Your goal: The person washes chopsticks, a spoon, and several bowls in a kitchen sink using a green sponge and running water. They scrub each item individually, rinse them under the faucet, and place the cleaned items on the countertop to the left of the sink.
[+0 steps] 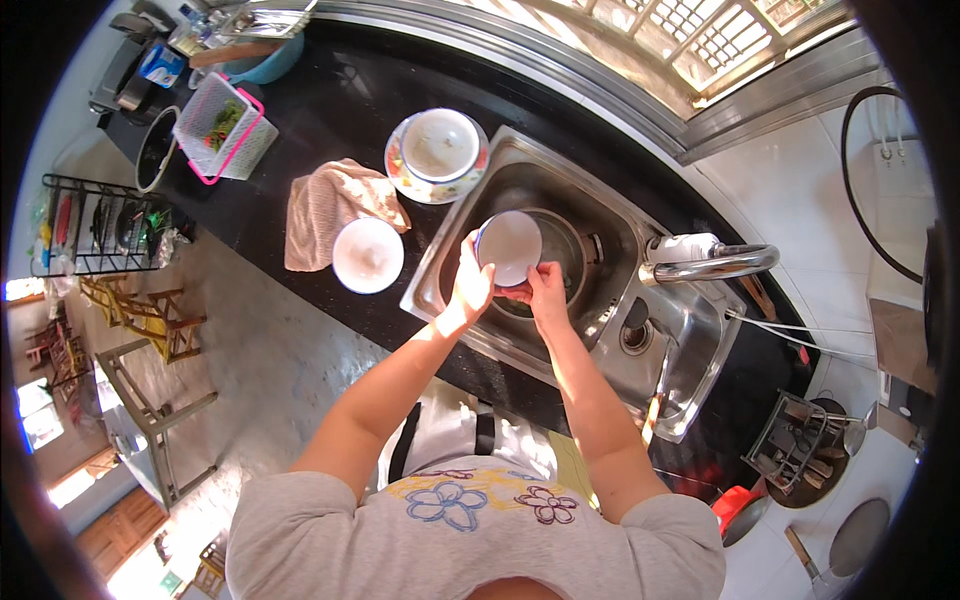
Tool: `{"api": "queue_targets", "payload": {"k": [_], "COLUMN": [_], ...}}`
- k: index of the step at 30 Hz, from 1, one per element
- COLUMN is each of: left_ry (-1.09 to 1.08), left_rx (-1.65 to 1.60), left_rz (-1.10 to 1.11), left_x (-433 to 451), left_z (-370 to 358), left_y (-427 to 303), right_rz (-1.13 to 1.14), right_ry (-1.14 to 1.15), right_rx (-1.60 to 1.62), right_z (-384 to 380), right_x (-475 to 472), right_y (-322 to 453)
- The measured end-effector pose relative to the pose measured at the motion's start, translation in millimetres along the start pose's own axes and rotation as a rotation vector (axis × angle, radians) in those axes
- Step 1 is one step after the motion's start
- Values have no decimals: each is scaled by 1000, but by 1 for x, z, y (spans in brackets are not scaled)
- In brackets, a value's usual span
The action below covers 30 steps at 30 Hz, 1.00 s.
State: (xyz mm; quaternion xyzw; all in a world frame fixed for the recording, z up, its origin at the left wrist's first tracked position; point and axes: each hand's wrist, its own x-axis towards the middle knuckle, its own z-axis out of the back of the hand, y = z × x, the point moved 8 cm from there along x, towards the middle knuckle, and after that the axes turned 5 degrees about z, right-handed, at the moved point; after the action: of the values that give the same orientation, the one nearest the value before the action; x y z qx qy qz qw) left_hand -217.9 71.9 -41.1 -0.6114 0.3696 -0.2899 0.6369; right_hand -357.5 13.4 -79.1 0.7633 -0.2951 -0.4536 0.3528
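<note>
Over the steel sink [517, 161] I hold a white bowl [510, 247] with a blue rim, its inside facing me. My left hand [472, 281] grips its left side, and my right hand [546, 289] grips its lower right edge. Below the bowl, a round metal pan [574, 236] sits in the large basin, partly hidden by the bowl and my hands. Left of the sink, another white bowl [367, 255] stands at the edge of a brown cloth [322, 202]. Farther back, a larger white bowl [441, 145] rests on a flower-patterned plate [405, 184].
A chrome faucet [712, 262] arches at the sink's right, beside a small basin [697, 375] with a drain. On the black counter's left stand a white basket [251, 146] with greens and a blue basin [281, 64]. A utensil rack [784, 442] is at the right.
</note>
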Motion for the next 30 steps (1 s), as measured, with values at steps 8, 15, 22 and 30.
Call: {"api": "queue_targets", "payload": {"k": [8,15,22,30], "left_ry": [39,124,140,155], "left_rx": [775,1062,974,312], "left_rz": [226,-152,200,823], "left_x": [37,69,54,0], "left_z": [-44,-73,-83,-81], "left_y": [77,88,110,199], "right_rz": [267,460,115,440], "right_ry": [-177,122,-28,-302], "right_rx": [-1493,-1746,-1554,-1188], "right_z": [79,48,87,104], "right_x": [54,59,82,69], "right_y": [-69,-68,-80,-32]}}
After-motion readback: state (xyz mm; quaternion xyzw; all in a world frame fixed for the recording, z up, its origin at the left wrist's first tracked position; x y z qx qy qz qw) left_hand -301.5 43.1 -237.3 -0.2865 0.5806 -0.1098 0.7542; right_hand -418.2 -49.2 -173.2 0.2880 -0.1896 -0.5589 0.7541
